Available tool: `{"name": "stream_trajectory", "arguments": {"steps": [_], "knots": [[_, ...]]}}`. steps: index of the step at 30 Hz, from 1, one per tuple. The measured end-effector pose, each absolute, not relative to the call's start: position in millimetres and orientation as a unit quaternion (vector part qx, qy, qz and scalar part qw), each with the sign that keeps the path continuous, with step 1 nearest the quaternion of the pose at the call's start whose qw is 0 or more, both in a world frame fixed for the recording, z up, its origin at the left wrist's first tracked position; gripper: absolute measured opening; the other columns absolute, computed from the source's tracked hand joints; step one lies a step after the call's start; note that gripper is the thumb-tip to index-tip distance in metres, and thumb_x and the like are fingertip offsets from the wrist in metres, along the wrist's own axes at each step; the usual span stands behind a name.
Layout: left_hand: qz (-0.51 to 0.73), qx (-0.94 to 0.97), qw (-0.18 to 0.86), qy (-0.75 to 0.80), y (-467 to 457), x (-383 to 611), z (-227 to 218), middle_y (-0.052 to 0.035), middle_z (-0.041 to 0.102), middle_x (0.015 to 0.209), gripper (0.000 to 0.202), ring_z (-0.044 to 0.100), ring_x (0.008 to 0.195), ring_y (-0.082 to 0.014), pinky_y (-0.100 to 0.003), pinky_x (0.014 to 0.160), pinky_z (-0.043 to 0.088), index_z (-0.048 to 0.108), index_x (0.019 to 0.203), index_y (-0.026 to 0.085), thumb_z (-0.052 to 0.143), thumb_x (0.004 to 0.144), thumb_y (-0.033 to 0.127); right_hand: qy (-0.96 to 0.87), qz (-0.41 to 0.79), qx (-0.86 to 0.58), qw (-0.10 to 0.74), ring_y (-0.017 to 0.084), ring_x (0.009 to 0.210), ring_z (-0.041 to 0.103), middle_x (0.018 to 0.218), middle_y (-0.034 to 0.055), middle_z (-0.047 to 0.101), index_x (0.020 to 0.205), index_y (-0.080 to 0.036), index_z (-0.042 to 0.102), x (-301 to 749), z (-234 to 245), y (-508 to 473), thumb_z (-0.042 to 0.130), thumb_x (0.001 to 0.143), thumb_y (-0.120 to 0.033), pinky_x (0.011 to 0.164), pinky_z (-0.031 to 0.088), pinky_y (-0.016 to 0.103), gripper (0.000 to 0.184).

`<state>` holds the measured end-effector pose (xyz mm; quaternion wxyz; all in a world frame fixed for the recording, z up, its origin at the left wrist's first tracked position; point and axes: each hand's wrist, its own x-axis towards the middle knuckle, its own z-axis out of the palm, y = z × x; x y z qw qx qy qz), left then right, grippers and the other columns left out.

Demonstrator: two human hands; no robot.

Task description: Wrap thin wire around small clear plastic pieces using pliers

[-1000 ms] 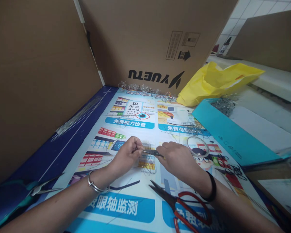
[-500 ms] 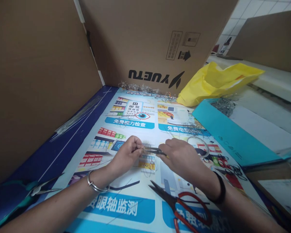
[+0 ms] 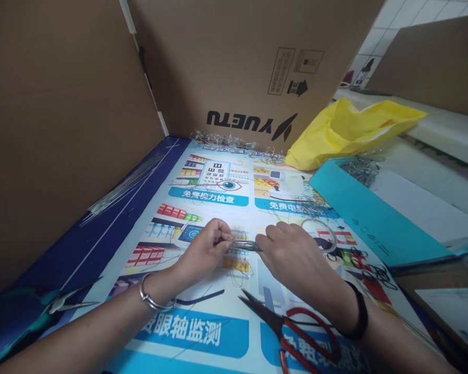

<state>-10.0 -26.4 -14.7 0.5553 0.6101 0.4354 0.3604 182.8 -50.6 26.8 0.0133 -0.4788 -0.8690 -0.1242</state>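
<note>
My right hand (image 3: 290,249) is closed around the handles of a pair of pliers (image 3: 246,245), whose slim metal jaws point left. The jaw tips meet the fingertips of my left hand (image 3: 211,243). That hand is pinched on a thin wire (image 3: 237,280), loops of which hang below the pliers; the exact spot of the grip is too small to make out. Red-handled scissors (image 3: 290,335) lie partly open on the printed sheet (image 3: 214,288), below both hands. At the lower left lie green-handled pliers (image 3: 54,306) with their jaws apart.
Cardboard walls (image 3: 234,62) stand behind and to the left. Tangled wire pieces (image 3: 222,139) line the back edge. A bundle of straight wires (image 3: 120,189) lies left. On the right are a yellow bag (image 3: 335,137), a turquoise box (image 3: 378,213) and several dark rings (image 3: 374,270).
The pliers in my right hand have rolled slightly, so their jaws show more of their broad metal side. My left hand stays almost where it was, still pinching.
</note>
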Motion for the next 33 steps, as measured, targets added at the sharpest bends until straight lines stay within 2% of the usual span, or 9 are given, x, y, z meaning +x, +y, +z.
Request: {"name": "stream_trajectory", "arguments": {"steps": [9,15,24,33], "knots": [[0.358,0.604,0.565,0.432,-25.7,-11.1,-14.5,-0.0002,0.056,0.078,0.009,0.052,0.072,-0.0134,-0.026,0.066,0.039,0.045,0.084,0.02,0.052,0.078,0.019,-0.873,-0.087,-0.48,0.016,0.013,0.063,0.046,0.07,0.0025,0.058,0.075,-0.019,0.06,185.0,21.1,-46.3,0.048,0.084,-0.021,0.056,0.018,0.029,0.015],[0.359,0.607,0.565,0.429,-25.4,-11.6,-16.7,0.0011,0.054,0.074,0.008,0.049,0.067,-0.012,-0.025,0.063,0.038,0.044,0.083,0.021,0.05,0.079,0.018,-0.868,-0.067,-0.492,0.008,0.014,0.064,0.048,0.07,0.0012,0.058,0.076,-0.021,0.058,184.7,19.8,-46.8,0.048,0.084,-0.023,0.055,0.018,0.028,0.013],[0.359,0.61,0.559,0.432,-24.8,-11.2,-17.5,0.0007,0.053,0.076,0.009,0.049,0.069,-0.0116,-0.024,0.063,0.038,0.044,0.082,0.02,0.05,0.078,0.016,-0.861,-0.039,-0.507,-0.008,0.014,0.063,0.051,0.071,0.0007,0.06,0.076,-0.021,0.059,184.2,19.8,-46.2,0.05,0.084,-0.03,0.052,0.016,0.027,0.015],[0.344,0.621,0.558,0.429,-26.2,-12.5,-16.7,0.0004,0.052,0.077,0.008,0.048,0.07,-0.0119,-0.026,0.066,0.038,0.043,0.084,0.019,0.049,0.079,0.016,-0.877,-0.064,-0.477,0.003,0.015,0.065,0.049,0.072,0.0022,0.059,0.076,-0.02,0.058,186.6,19.2,-43.4,0.051,0.085,-0.03,0.056,0.019,0.029,0.015]]}}
